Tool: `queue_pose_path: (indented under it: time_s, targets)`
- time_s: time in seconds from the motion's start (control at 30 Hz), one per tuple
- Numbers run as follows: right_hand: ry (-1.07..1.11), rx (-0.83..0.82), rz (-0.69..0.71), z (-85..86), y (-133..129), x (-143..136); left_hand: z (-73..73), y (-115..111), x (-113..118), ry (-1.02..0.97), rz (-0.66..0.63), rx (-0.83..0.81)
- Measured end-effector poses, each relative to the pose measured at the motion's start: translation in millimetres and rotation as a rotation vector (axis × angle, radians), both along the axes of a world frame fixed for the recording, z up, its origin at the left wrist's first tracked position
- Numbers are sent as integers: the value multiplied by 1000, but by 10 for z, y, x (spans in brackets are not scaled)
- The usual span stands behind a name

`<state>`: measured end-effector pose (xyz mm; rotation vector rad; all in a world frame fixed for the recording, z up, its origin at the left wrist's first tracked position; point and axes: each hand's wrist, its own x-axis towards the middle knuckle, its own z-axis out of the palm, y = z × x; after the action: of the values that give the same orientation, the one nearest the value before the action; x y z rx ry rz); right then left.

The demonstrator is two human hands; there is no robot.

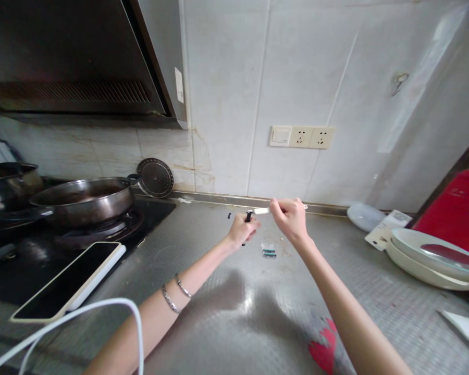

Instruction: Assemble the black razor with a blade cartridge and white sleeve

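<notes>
- Head view: the person's left hand [244,228] has its fingers closed around a slim black piece [249,215], dark and narrow, its top poking up past the fingers and its lower end showing beneath them.
- The right hand [291,216] is clamped on a thin, off-white stick [262,211], flat-looking and smooth; one end points at the top of the black piece, the other shows past the knuckles. Whether the two touch is too small to tell.
- Both pieces are held above the back of a grey metal counter [219,291], shiny and finely patterned.
- On the counter below the hands lie two short green-and-dark sticks [269,253], side by side, with something clear around them; a tiny black bit [229,215] lies beyond the left hand.
- To the left, a phone [68,284] with a glossy black screen and pale rim is tilted near a white cable [117,301]; behind it, a round steel pan [84,200] sits on a black stove [27,255].
- To the right are a cloudy, rounded dish [365,216], a white card [387,230], stacked pale oval dishes [426,263] and a bright red object [455,211].
</notes>
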<state>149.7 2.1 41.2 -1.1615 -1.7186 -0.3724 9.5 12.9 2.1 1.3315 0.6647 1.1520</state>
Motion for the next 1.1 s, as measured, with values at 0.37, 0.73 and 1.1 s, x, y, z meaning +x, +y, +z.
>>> queue_pose_path:
  time_s: [0.37,0.73,1.1]
  targets:
    - [77,-30,137,14,6,24,16,-67,-44,-80,-480,-164]
    - [65,-99,233,3,18,3,37,-103,-108,-117,-722,-296]
    - [75,-89,277,32,-4,-30,47,-131,-107,-117,-802,-320]
